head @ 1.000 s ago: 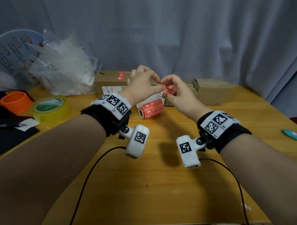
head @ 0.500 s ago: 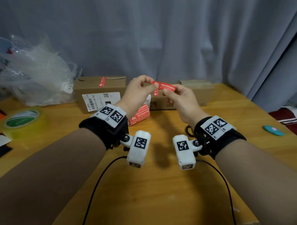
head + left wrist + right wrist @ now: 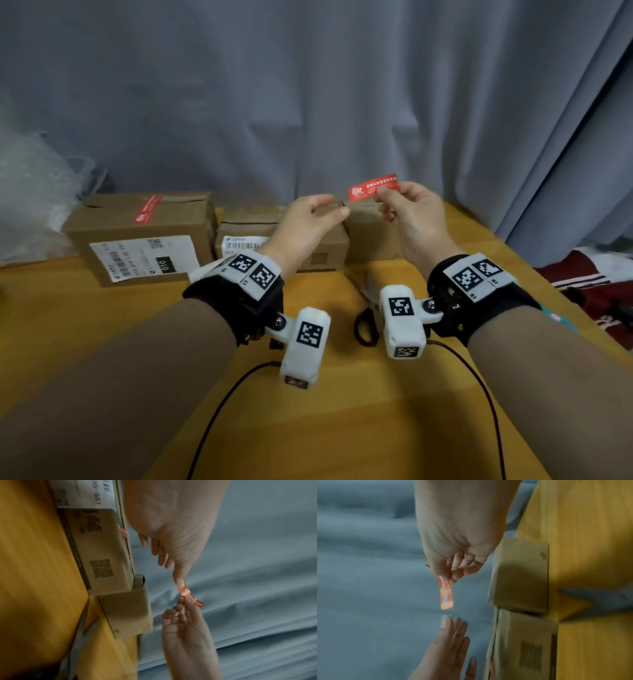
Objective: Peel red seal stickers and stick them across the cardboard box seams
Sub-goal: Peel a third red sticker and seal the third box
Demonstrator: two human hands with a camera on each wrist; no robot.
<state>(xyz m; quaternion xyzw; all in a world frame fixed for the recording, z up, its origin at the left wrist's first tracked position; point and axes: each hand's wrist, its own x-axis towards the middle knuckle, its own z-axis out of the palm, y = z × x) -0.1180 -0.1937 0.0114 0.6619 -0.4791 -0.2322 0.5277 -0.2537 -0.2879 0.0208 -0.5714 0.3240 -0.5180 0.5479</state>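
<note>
- We see the red seal sticker (image 3: 373,187) up in the air above the boxes, free of any backing that we can make out. It is kept flat and level, which we judge keeps the sticky face from folding onto itself.
- The right hand (image 3: 409,214) pinches the sticker by its right end between thumb and fingertips, leaving most of its length free to lay down.
- The left hand (image 3: 310,221) has relaxed, straight fingers and grips nothing. In the right wrist view its fingertips (image 3: 452,624) sit just short of the sticker's free end, apart from it. We think it waits there to steady or smooth that end.
- Below the hands, the middle cardboard box (image 3: 322,246) and the small box (image 3: 371,233) stand side by side, touching, at the back of the worktop (image 3: 342,428). We cannot see whether their top seams carry a seal.
- The large box (image 3: 140,236) on the left already wears a red seal (image 3: 148,209) across its top seam, so we judge that one done.
- Black-handled scissors (image 3: 364,325) lie on the worktop near the right wrist, and clear plastic wrap (image 3: 30,192) is heaped at the far left.
</note>
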